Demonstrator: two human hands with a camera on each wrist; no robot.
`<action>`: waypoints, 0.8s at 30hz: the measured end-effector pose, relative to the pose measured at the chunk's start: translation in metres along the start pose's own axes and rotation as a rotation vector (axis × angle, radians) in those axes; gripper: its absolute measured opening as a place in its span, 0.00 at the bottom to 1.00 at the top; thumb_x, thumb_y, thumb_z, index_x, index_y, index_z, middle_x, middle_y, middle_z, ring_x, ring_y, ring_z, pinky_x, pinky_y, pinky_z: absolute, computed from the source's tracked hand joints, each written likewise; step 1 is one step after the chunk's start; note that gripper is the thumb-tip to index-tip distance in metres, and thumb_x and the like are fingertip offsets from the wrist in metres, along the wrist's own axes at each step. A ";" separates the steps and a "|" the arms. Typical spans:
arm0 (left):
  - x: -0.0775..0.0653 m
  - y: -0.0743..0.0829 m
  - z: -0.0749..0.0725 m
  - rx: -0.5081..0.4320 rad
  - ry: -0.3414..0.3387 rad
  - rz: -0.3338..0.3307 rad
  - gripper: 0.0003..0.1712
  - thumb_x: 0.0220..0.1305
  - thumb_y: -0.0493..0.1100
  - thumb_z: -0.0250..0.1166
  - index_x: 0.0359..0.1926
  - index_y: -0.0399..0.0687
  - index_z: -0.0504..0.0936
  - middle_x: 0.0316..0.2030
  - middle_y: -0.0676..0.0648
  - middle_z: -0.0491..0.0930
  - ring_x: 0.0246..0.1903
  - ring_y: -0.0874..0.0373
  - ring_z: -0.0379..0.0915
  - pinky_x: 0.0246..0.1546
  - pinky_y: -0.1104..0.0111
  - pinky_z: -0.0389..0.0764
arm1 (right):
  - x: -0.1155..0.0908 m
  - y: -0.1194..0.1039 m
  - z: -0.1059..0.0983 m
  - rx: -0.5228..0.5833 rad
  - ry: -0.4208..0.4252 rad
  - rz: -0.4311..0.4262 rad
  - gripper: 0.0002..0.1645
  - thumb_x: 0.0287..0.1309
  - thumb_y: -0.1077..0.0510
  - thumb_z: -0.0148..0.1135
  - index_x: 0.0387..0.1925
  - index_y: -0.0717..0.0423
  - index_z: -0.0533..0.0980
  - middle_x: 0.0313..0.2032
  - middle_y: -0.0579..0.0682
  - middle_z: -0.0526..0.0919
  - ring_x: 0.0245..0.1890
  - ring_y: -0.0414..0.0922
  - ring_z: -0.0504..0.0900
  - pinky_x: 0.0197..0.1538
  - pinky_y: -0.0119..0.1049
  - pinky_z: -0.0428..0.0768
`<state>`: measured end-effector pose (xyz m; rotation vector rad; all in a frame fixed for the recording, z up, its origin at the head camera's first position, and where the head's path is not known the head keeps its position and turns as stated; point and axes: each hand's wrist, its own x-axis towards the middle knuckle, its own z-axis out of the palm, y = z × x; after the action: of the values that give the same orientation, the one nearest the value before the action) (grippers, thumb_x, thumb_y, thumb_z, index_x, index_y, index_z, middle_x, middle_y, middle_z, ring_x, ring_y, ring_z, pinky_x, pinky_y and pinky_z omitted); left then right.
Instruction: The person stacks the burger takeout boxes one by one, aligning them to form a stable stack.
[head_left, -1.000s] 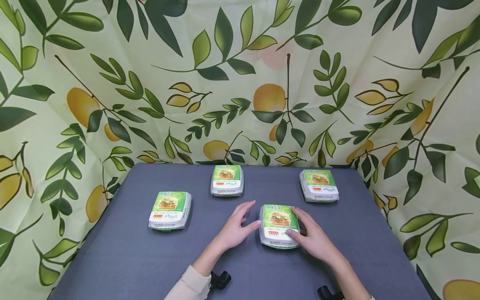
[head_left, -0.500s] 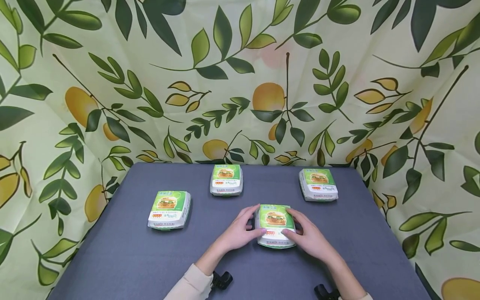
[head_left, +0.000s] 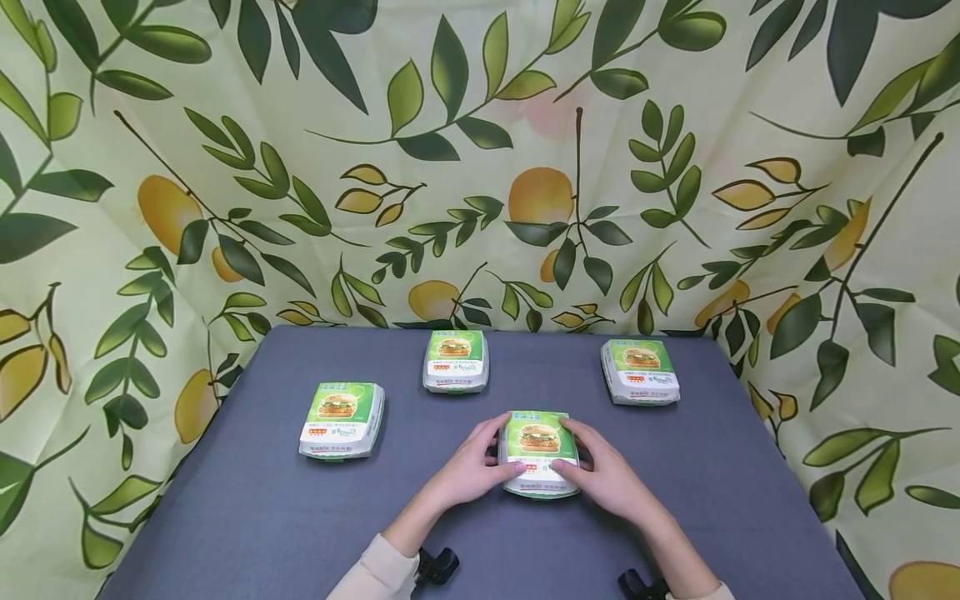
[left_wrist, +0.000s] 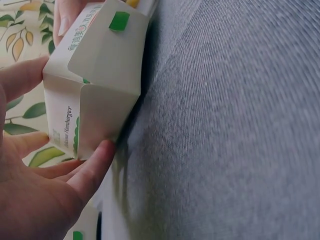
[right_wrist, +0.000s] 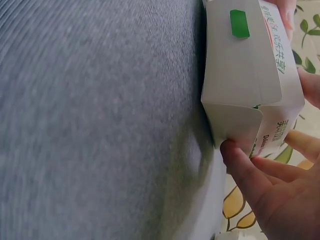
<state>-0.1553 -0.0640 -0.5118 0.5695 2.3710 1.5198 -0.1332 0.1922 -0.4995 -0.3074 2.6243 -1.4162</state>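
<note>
A green and white hamburger box (head_left: 538, 446) rests on the grey tabletop between my two hands. My left hand (head_left: 472, 467) holds its left side, thumb over the front left of the lid. On the opposite side my right hand (head_left: 611, 479) grips it the same way, thumb near the front right corner. In the left wrist view, fingers press the side wall of the box (left_wrist: 107, 110). The right wrist view has the box (right_wrist: 242, 60) with a green sticker on its front flap and my fingers against its side. Its underside is hidden.
Three matching hamburger boxes stand on the table (head_left: 247, 533): one at the left (head_left: 342, 421), one at the back middle (head_left: 456, 361), one at the back right (head_left: 640, 372). A leaf-and-fruit patterned cloth (head_left: 480, 183) hangs behind the table.
My left hand has closed in on the box, which it stood apart from at first. The box has slid a little to the left, and my right hand has moved left with it.
</note>
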 end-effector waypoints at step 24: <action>-0.017 -0.010 -0.025 -0.025 0.017 -0.015 0.43 0.67 0.49 0.70 0.77 0.51 0.62 0.69 0.37 0.63 0.64 0.40 0.68 0.57 0.55 0.79 | 0.012 -0.005 0.018 0.134 -0.059 -0.040 0.42 0.61 0.49 0.72 0.74 0.50 0.66 0.72 0.60 0.65 0.66 0.62 0.71 0.59 0.42 0.80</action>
<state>-0.1527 -0.0958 -0.5106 0.5341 2.3597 1.5522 -0.1400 0.1725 -0.5056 -0.3816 2.4752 -1.5623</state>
